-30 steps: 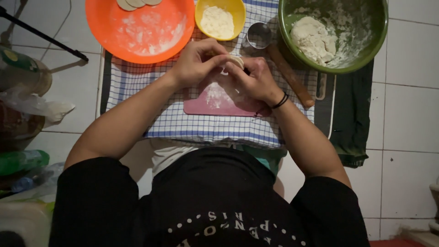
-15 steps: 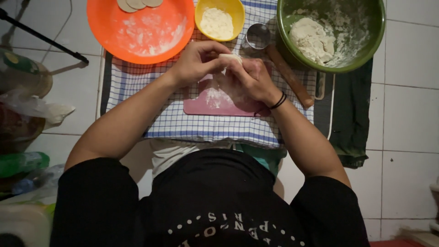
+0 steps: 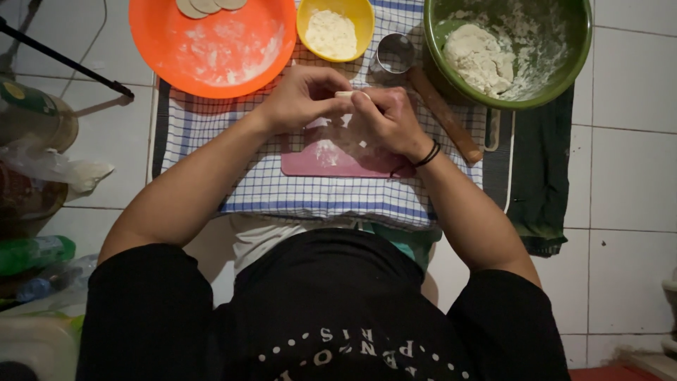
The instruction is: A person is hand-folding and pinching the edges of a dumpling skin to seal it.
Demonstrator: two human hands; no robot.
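My left hand (image 3: 303, 95) and my right hand (image 3: 384, 120) meet above a floured pink board (image 3: 321, 159), pinching a small pale piece of dough (image 3: 344, 94) between their fingertips. The board lies on a blue-checked cloth (image 3: 282, 190). Just beyond the hands stand a yellow bowl of white filling (image 3: 334, 29) and a round metal cutter (image 3: 395, 53). A wooden rolling pin (image 3: 444, 113) lies right of my right hand.
An orange floured basin (image 3: 211, 46) with dough discs at its far rim sits at back left. A green bowl (image 3: 508, 46) with a dough lump is at back right. A dark green cloth (image 3: 539, 169) lies on the white tiles; jars and bottles crowd the left edge.
Both hands have lifted slightly off the board and shifted toward the bowls, still working the small dough piece between the fingers.
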